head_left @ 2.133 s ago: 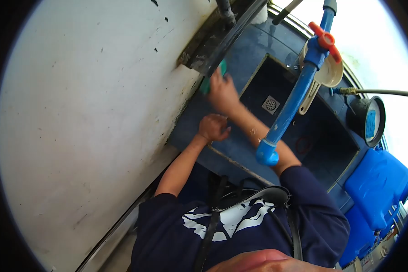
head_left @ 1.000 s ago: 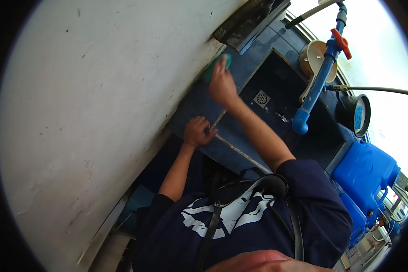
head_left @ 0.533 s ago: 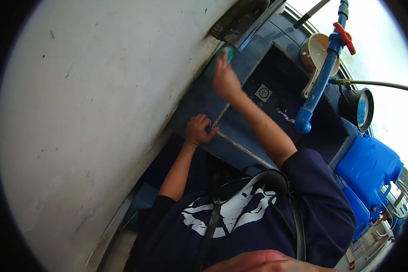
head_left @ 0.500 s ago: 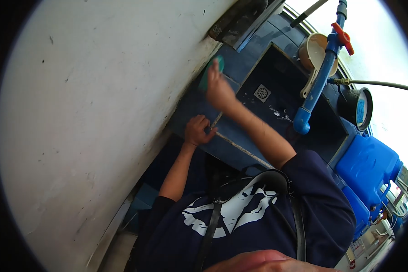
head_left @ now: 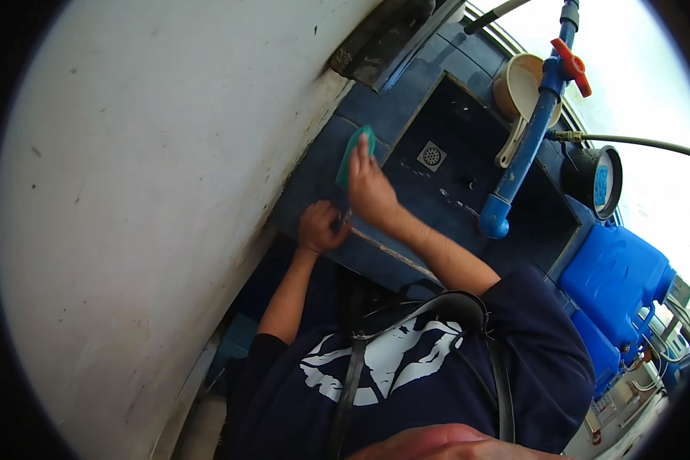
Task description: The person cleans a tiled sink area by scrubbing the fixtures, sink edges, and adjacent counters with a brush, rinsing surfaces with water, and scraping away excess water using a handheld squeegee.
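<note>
My right hand (head_left: 372,193) lies over a green scouring pad (head_left: 346,165) on the dark blue tiled ledge (head_left: 303,188) beside the wall. Its fingers stretch along the pad, which is pressed between them and the tiles. Close by, near the ledge's front edge, rests my left hand (head_left: 319,228), with bent fingers on the tiles and the thumb apart. I see nothing held in it. To the right of the pad is a sunken tiled sink (head_left: 467,142) with a square metal drain (head_left: 431,156) and some white suds or wet marks.
A blue pipe (head_left: 530,142) with a red valve handle (head_left: 572,67) reaches over the sink. A beige dipper (head_left: 513,92), a black pail (head_left: 581,176) and a blue jerrycan (head_left: 617,264) stand along the far and right sides. A white wall (head_left: 153,199) bounds the left.
My right hand has slid the green pad along the ledge toward me, nearer to my left hand. The left hand stays at the front edge. The view has shifted slightly.
</note>
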`<state>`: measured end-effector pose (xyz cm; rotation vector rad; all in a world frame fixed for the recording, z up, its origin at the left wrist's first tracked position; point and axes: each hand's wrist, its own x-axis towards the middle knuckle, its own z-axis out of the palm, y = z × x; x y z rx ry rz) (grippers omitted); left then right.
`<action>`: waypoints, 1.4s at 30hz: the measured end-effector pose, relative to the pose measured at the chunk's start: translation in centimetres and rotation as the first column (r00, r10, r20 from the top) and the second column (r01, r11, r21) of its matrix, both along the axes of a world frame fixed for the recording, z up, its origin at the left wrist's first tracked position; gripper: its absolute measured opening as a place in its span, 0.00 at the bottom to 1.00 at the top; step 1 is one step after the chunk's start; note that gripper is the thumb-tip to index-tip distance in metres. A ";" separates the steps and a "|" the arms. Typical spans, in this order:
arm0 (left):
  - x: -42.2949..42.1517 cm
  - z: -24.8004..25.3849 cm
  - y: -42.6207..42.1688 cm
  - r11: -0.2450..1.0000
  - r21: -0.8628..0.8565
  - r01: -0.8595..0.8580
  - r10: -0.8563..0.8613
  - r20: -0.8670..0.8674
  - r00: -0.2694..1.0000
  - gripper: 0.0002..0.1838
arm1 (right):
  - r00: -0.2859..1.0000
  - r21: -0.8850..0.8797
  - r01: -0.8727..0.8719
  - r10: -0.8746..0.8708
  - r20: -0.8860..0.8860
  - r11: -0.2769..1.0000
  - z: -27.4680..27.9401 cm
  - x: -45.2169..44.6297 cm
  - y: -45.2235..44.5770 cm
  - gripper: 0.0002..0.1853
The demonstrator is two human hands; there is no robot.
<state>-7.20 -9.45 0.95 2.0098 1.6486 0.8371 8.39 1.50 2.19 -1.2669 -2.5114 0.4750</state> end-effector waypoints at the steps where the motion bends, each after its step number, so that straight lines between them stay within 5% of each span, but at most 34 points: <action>1: 0.1 0.0 -0.1 1.000 -0.001 0.010 -0.010 -0.019 1.000 0.20 | 0.992 -0.155 0.128 -0.127 0.013 0.980 0.8 0.5 3.4 0.43; 3: 0.2 0.0 -0.7 0.999 -0.029 0.024 -0.025 -0.015 1.000 0.20 | 0.930 -0.225 0.336 -0.360 -0.073 0.915 2.8 2.0 9.2 0.42; 5: -0.2 0.0 0.1 0.999 -0.003 0.033 -0.033 -0.017 0.999 0.20 | 0.958 -0.071 0.277 -0.282 -0.062 0.958 1.4 2.0 8.2 0.39; 9: 0.2 -0.2 0.0 1.000 0.015 0.003 -0.003 -0.001 1.000 0.21 | 0.991 -0.071 -0.048 0.056 0.122 0.996 2.7 1.3 -1.7 0.29; 11: 0.1 -0.4 0.0 1.000 -0.008 -0.009 0.009 0.002 1.000 0.23 | 0.995 0.011 -0.053 0.052 0.090 0.999 1.4 2.5 0.9 0.37; 13: 0.0 -0.2 -0.2 1.000 -0.015 0.013 -0.012 0.025 1.000 0.23 | 0.961 -0.203 0.269 -0.276 -0.007 0.942 2.6 3.6 6.3 0.41; 16: 0.2 -0.2 -0.2 1.000 0.003 0.004 -0.004 0.045 0.999 0.23 | 0.948 -0.156 0.317 -0.318 0.017 0.936 2.3 4.0 7.2 0.44; 19: -0.1 -0.4 -0.4 1.000 -0.010 0.015 -0.015 0.007 1.000 0.19 | 0.991 -0.188 0.099 -0.079 0.111 0.977 0.3 2.6 -2.3 0.41; 21: -0.1 -0.9 -0.5 0.999 0.007 0.036 -0.036 0.016 0.999 0.19 | 1.000 -0.315 -0.029 0.023 -0.021 0.949 4.0 2.8 -4.9 0.39; 26: -0.3 -2.0 -0.9 0.998 0.030 0.049 -0.049 -0.009 0.999 0.21 | 0.962 -0.140 0.224 -0.242 -0.128 0.964 1.1 5.9 6.3 0.43; 29: -0.1 -1.7 -1.1 0.998 0.032 0.055 -0.055 -0.005 0.998 0.22 | 0.889 -0.343 0.335 -0.415 -0.195 0.878 2.6 7.1 11.8 0.44; 33: -0.2 -1.8 -1.3 0.998 0.041 0.055 -0.054 -0.019 0.998 0.22 | 0.924 -0.052 0.307 -0.310 -0.226 0.950 2.5 6.2 9.1 0.42; 35: -0.5 -2.3 -1.3 0.997 0.049 0.067 -0.065 -0.042 0.997 0.23 | 0.885 -0.161 0.265 -0.306 -0.351 0.951 0.9 5.1 6.1 0.29; 36: -0.7 -3.0 -1.5 0.995 0.071 0.073 -0.071 -0.034 0.997 0.23 | 0.910 0.056 0.222 -0.186 -0.372 0.973 -0.1 4.5 4.2 0.26; 37: -1.0 -3.6 -1.9 0.994 0.085 0.073 -0.065 -0.090 0.994 0.23 | 0.942 0.028 0.151 -0.135 -0.307 0.988 -1.4 3.8 2.2 0.23; 42: -0.4 -2.6 -1.4 0.998 -0.019 0.064 -0.065 -0.034 0.997 0.24 | 0.943 -0.022 -0.192 0.179 -0.279 0.981 -0.9 2.7 -4.4 0.35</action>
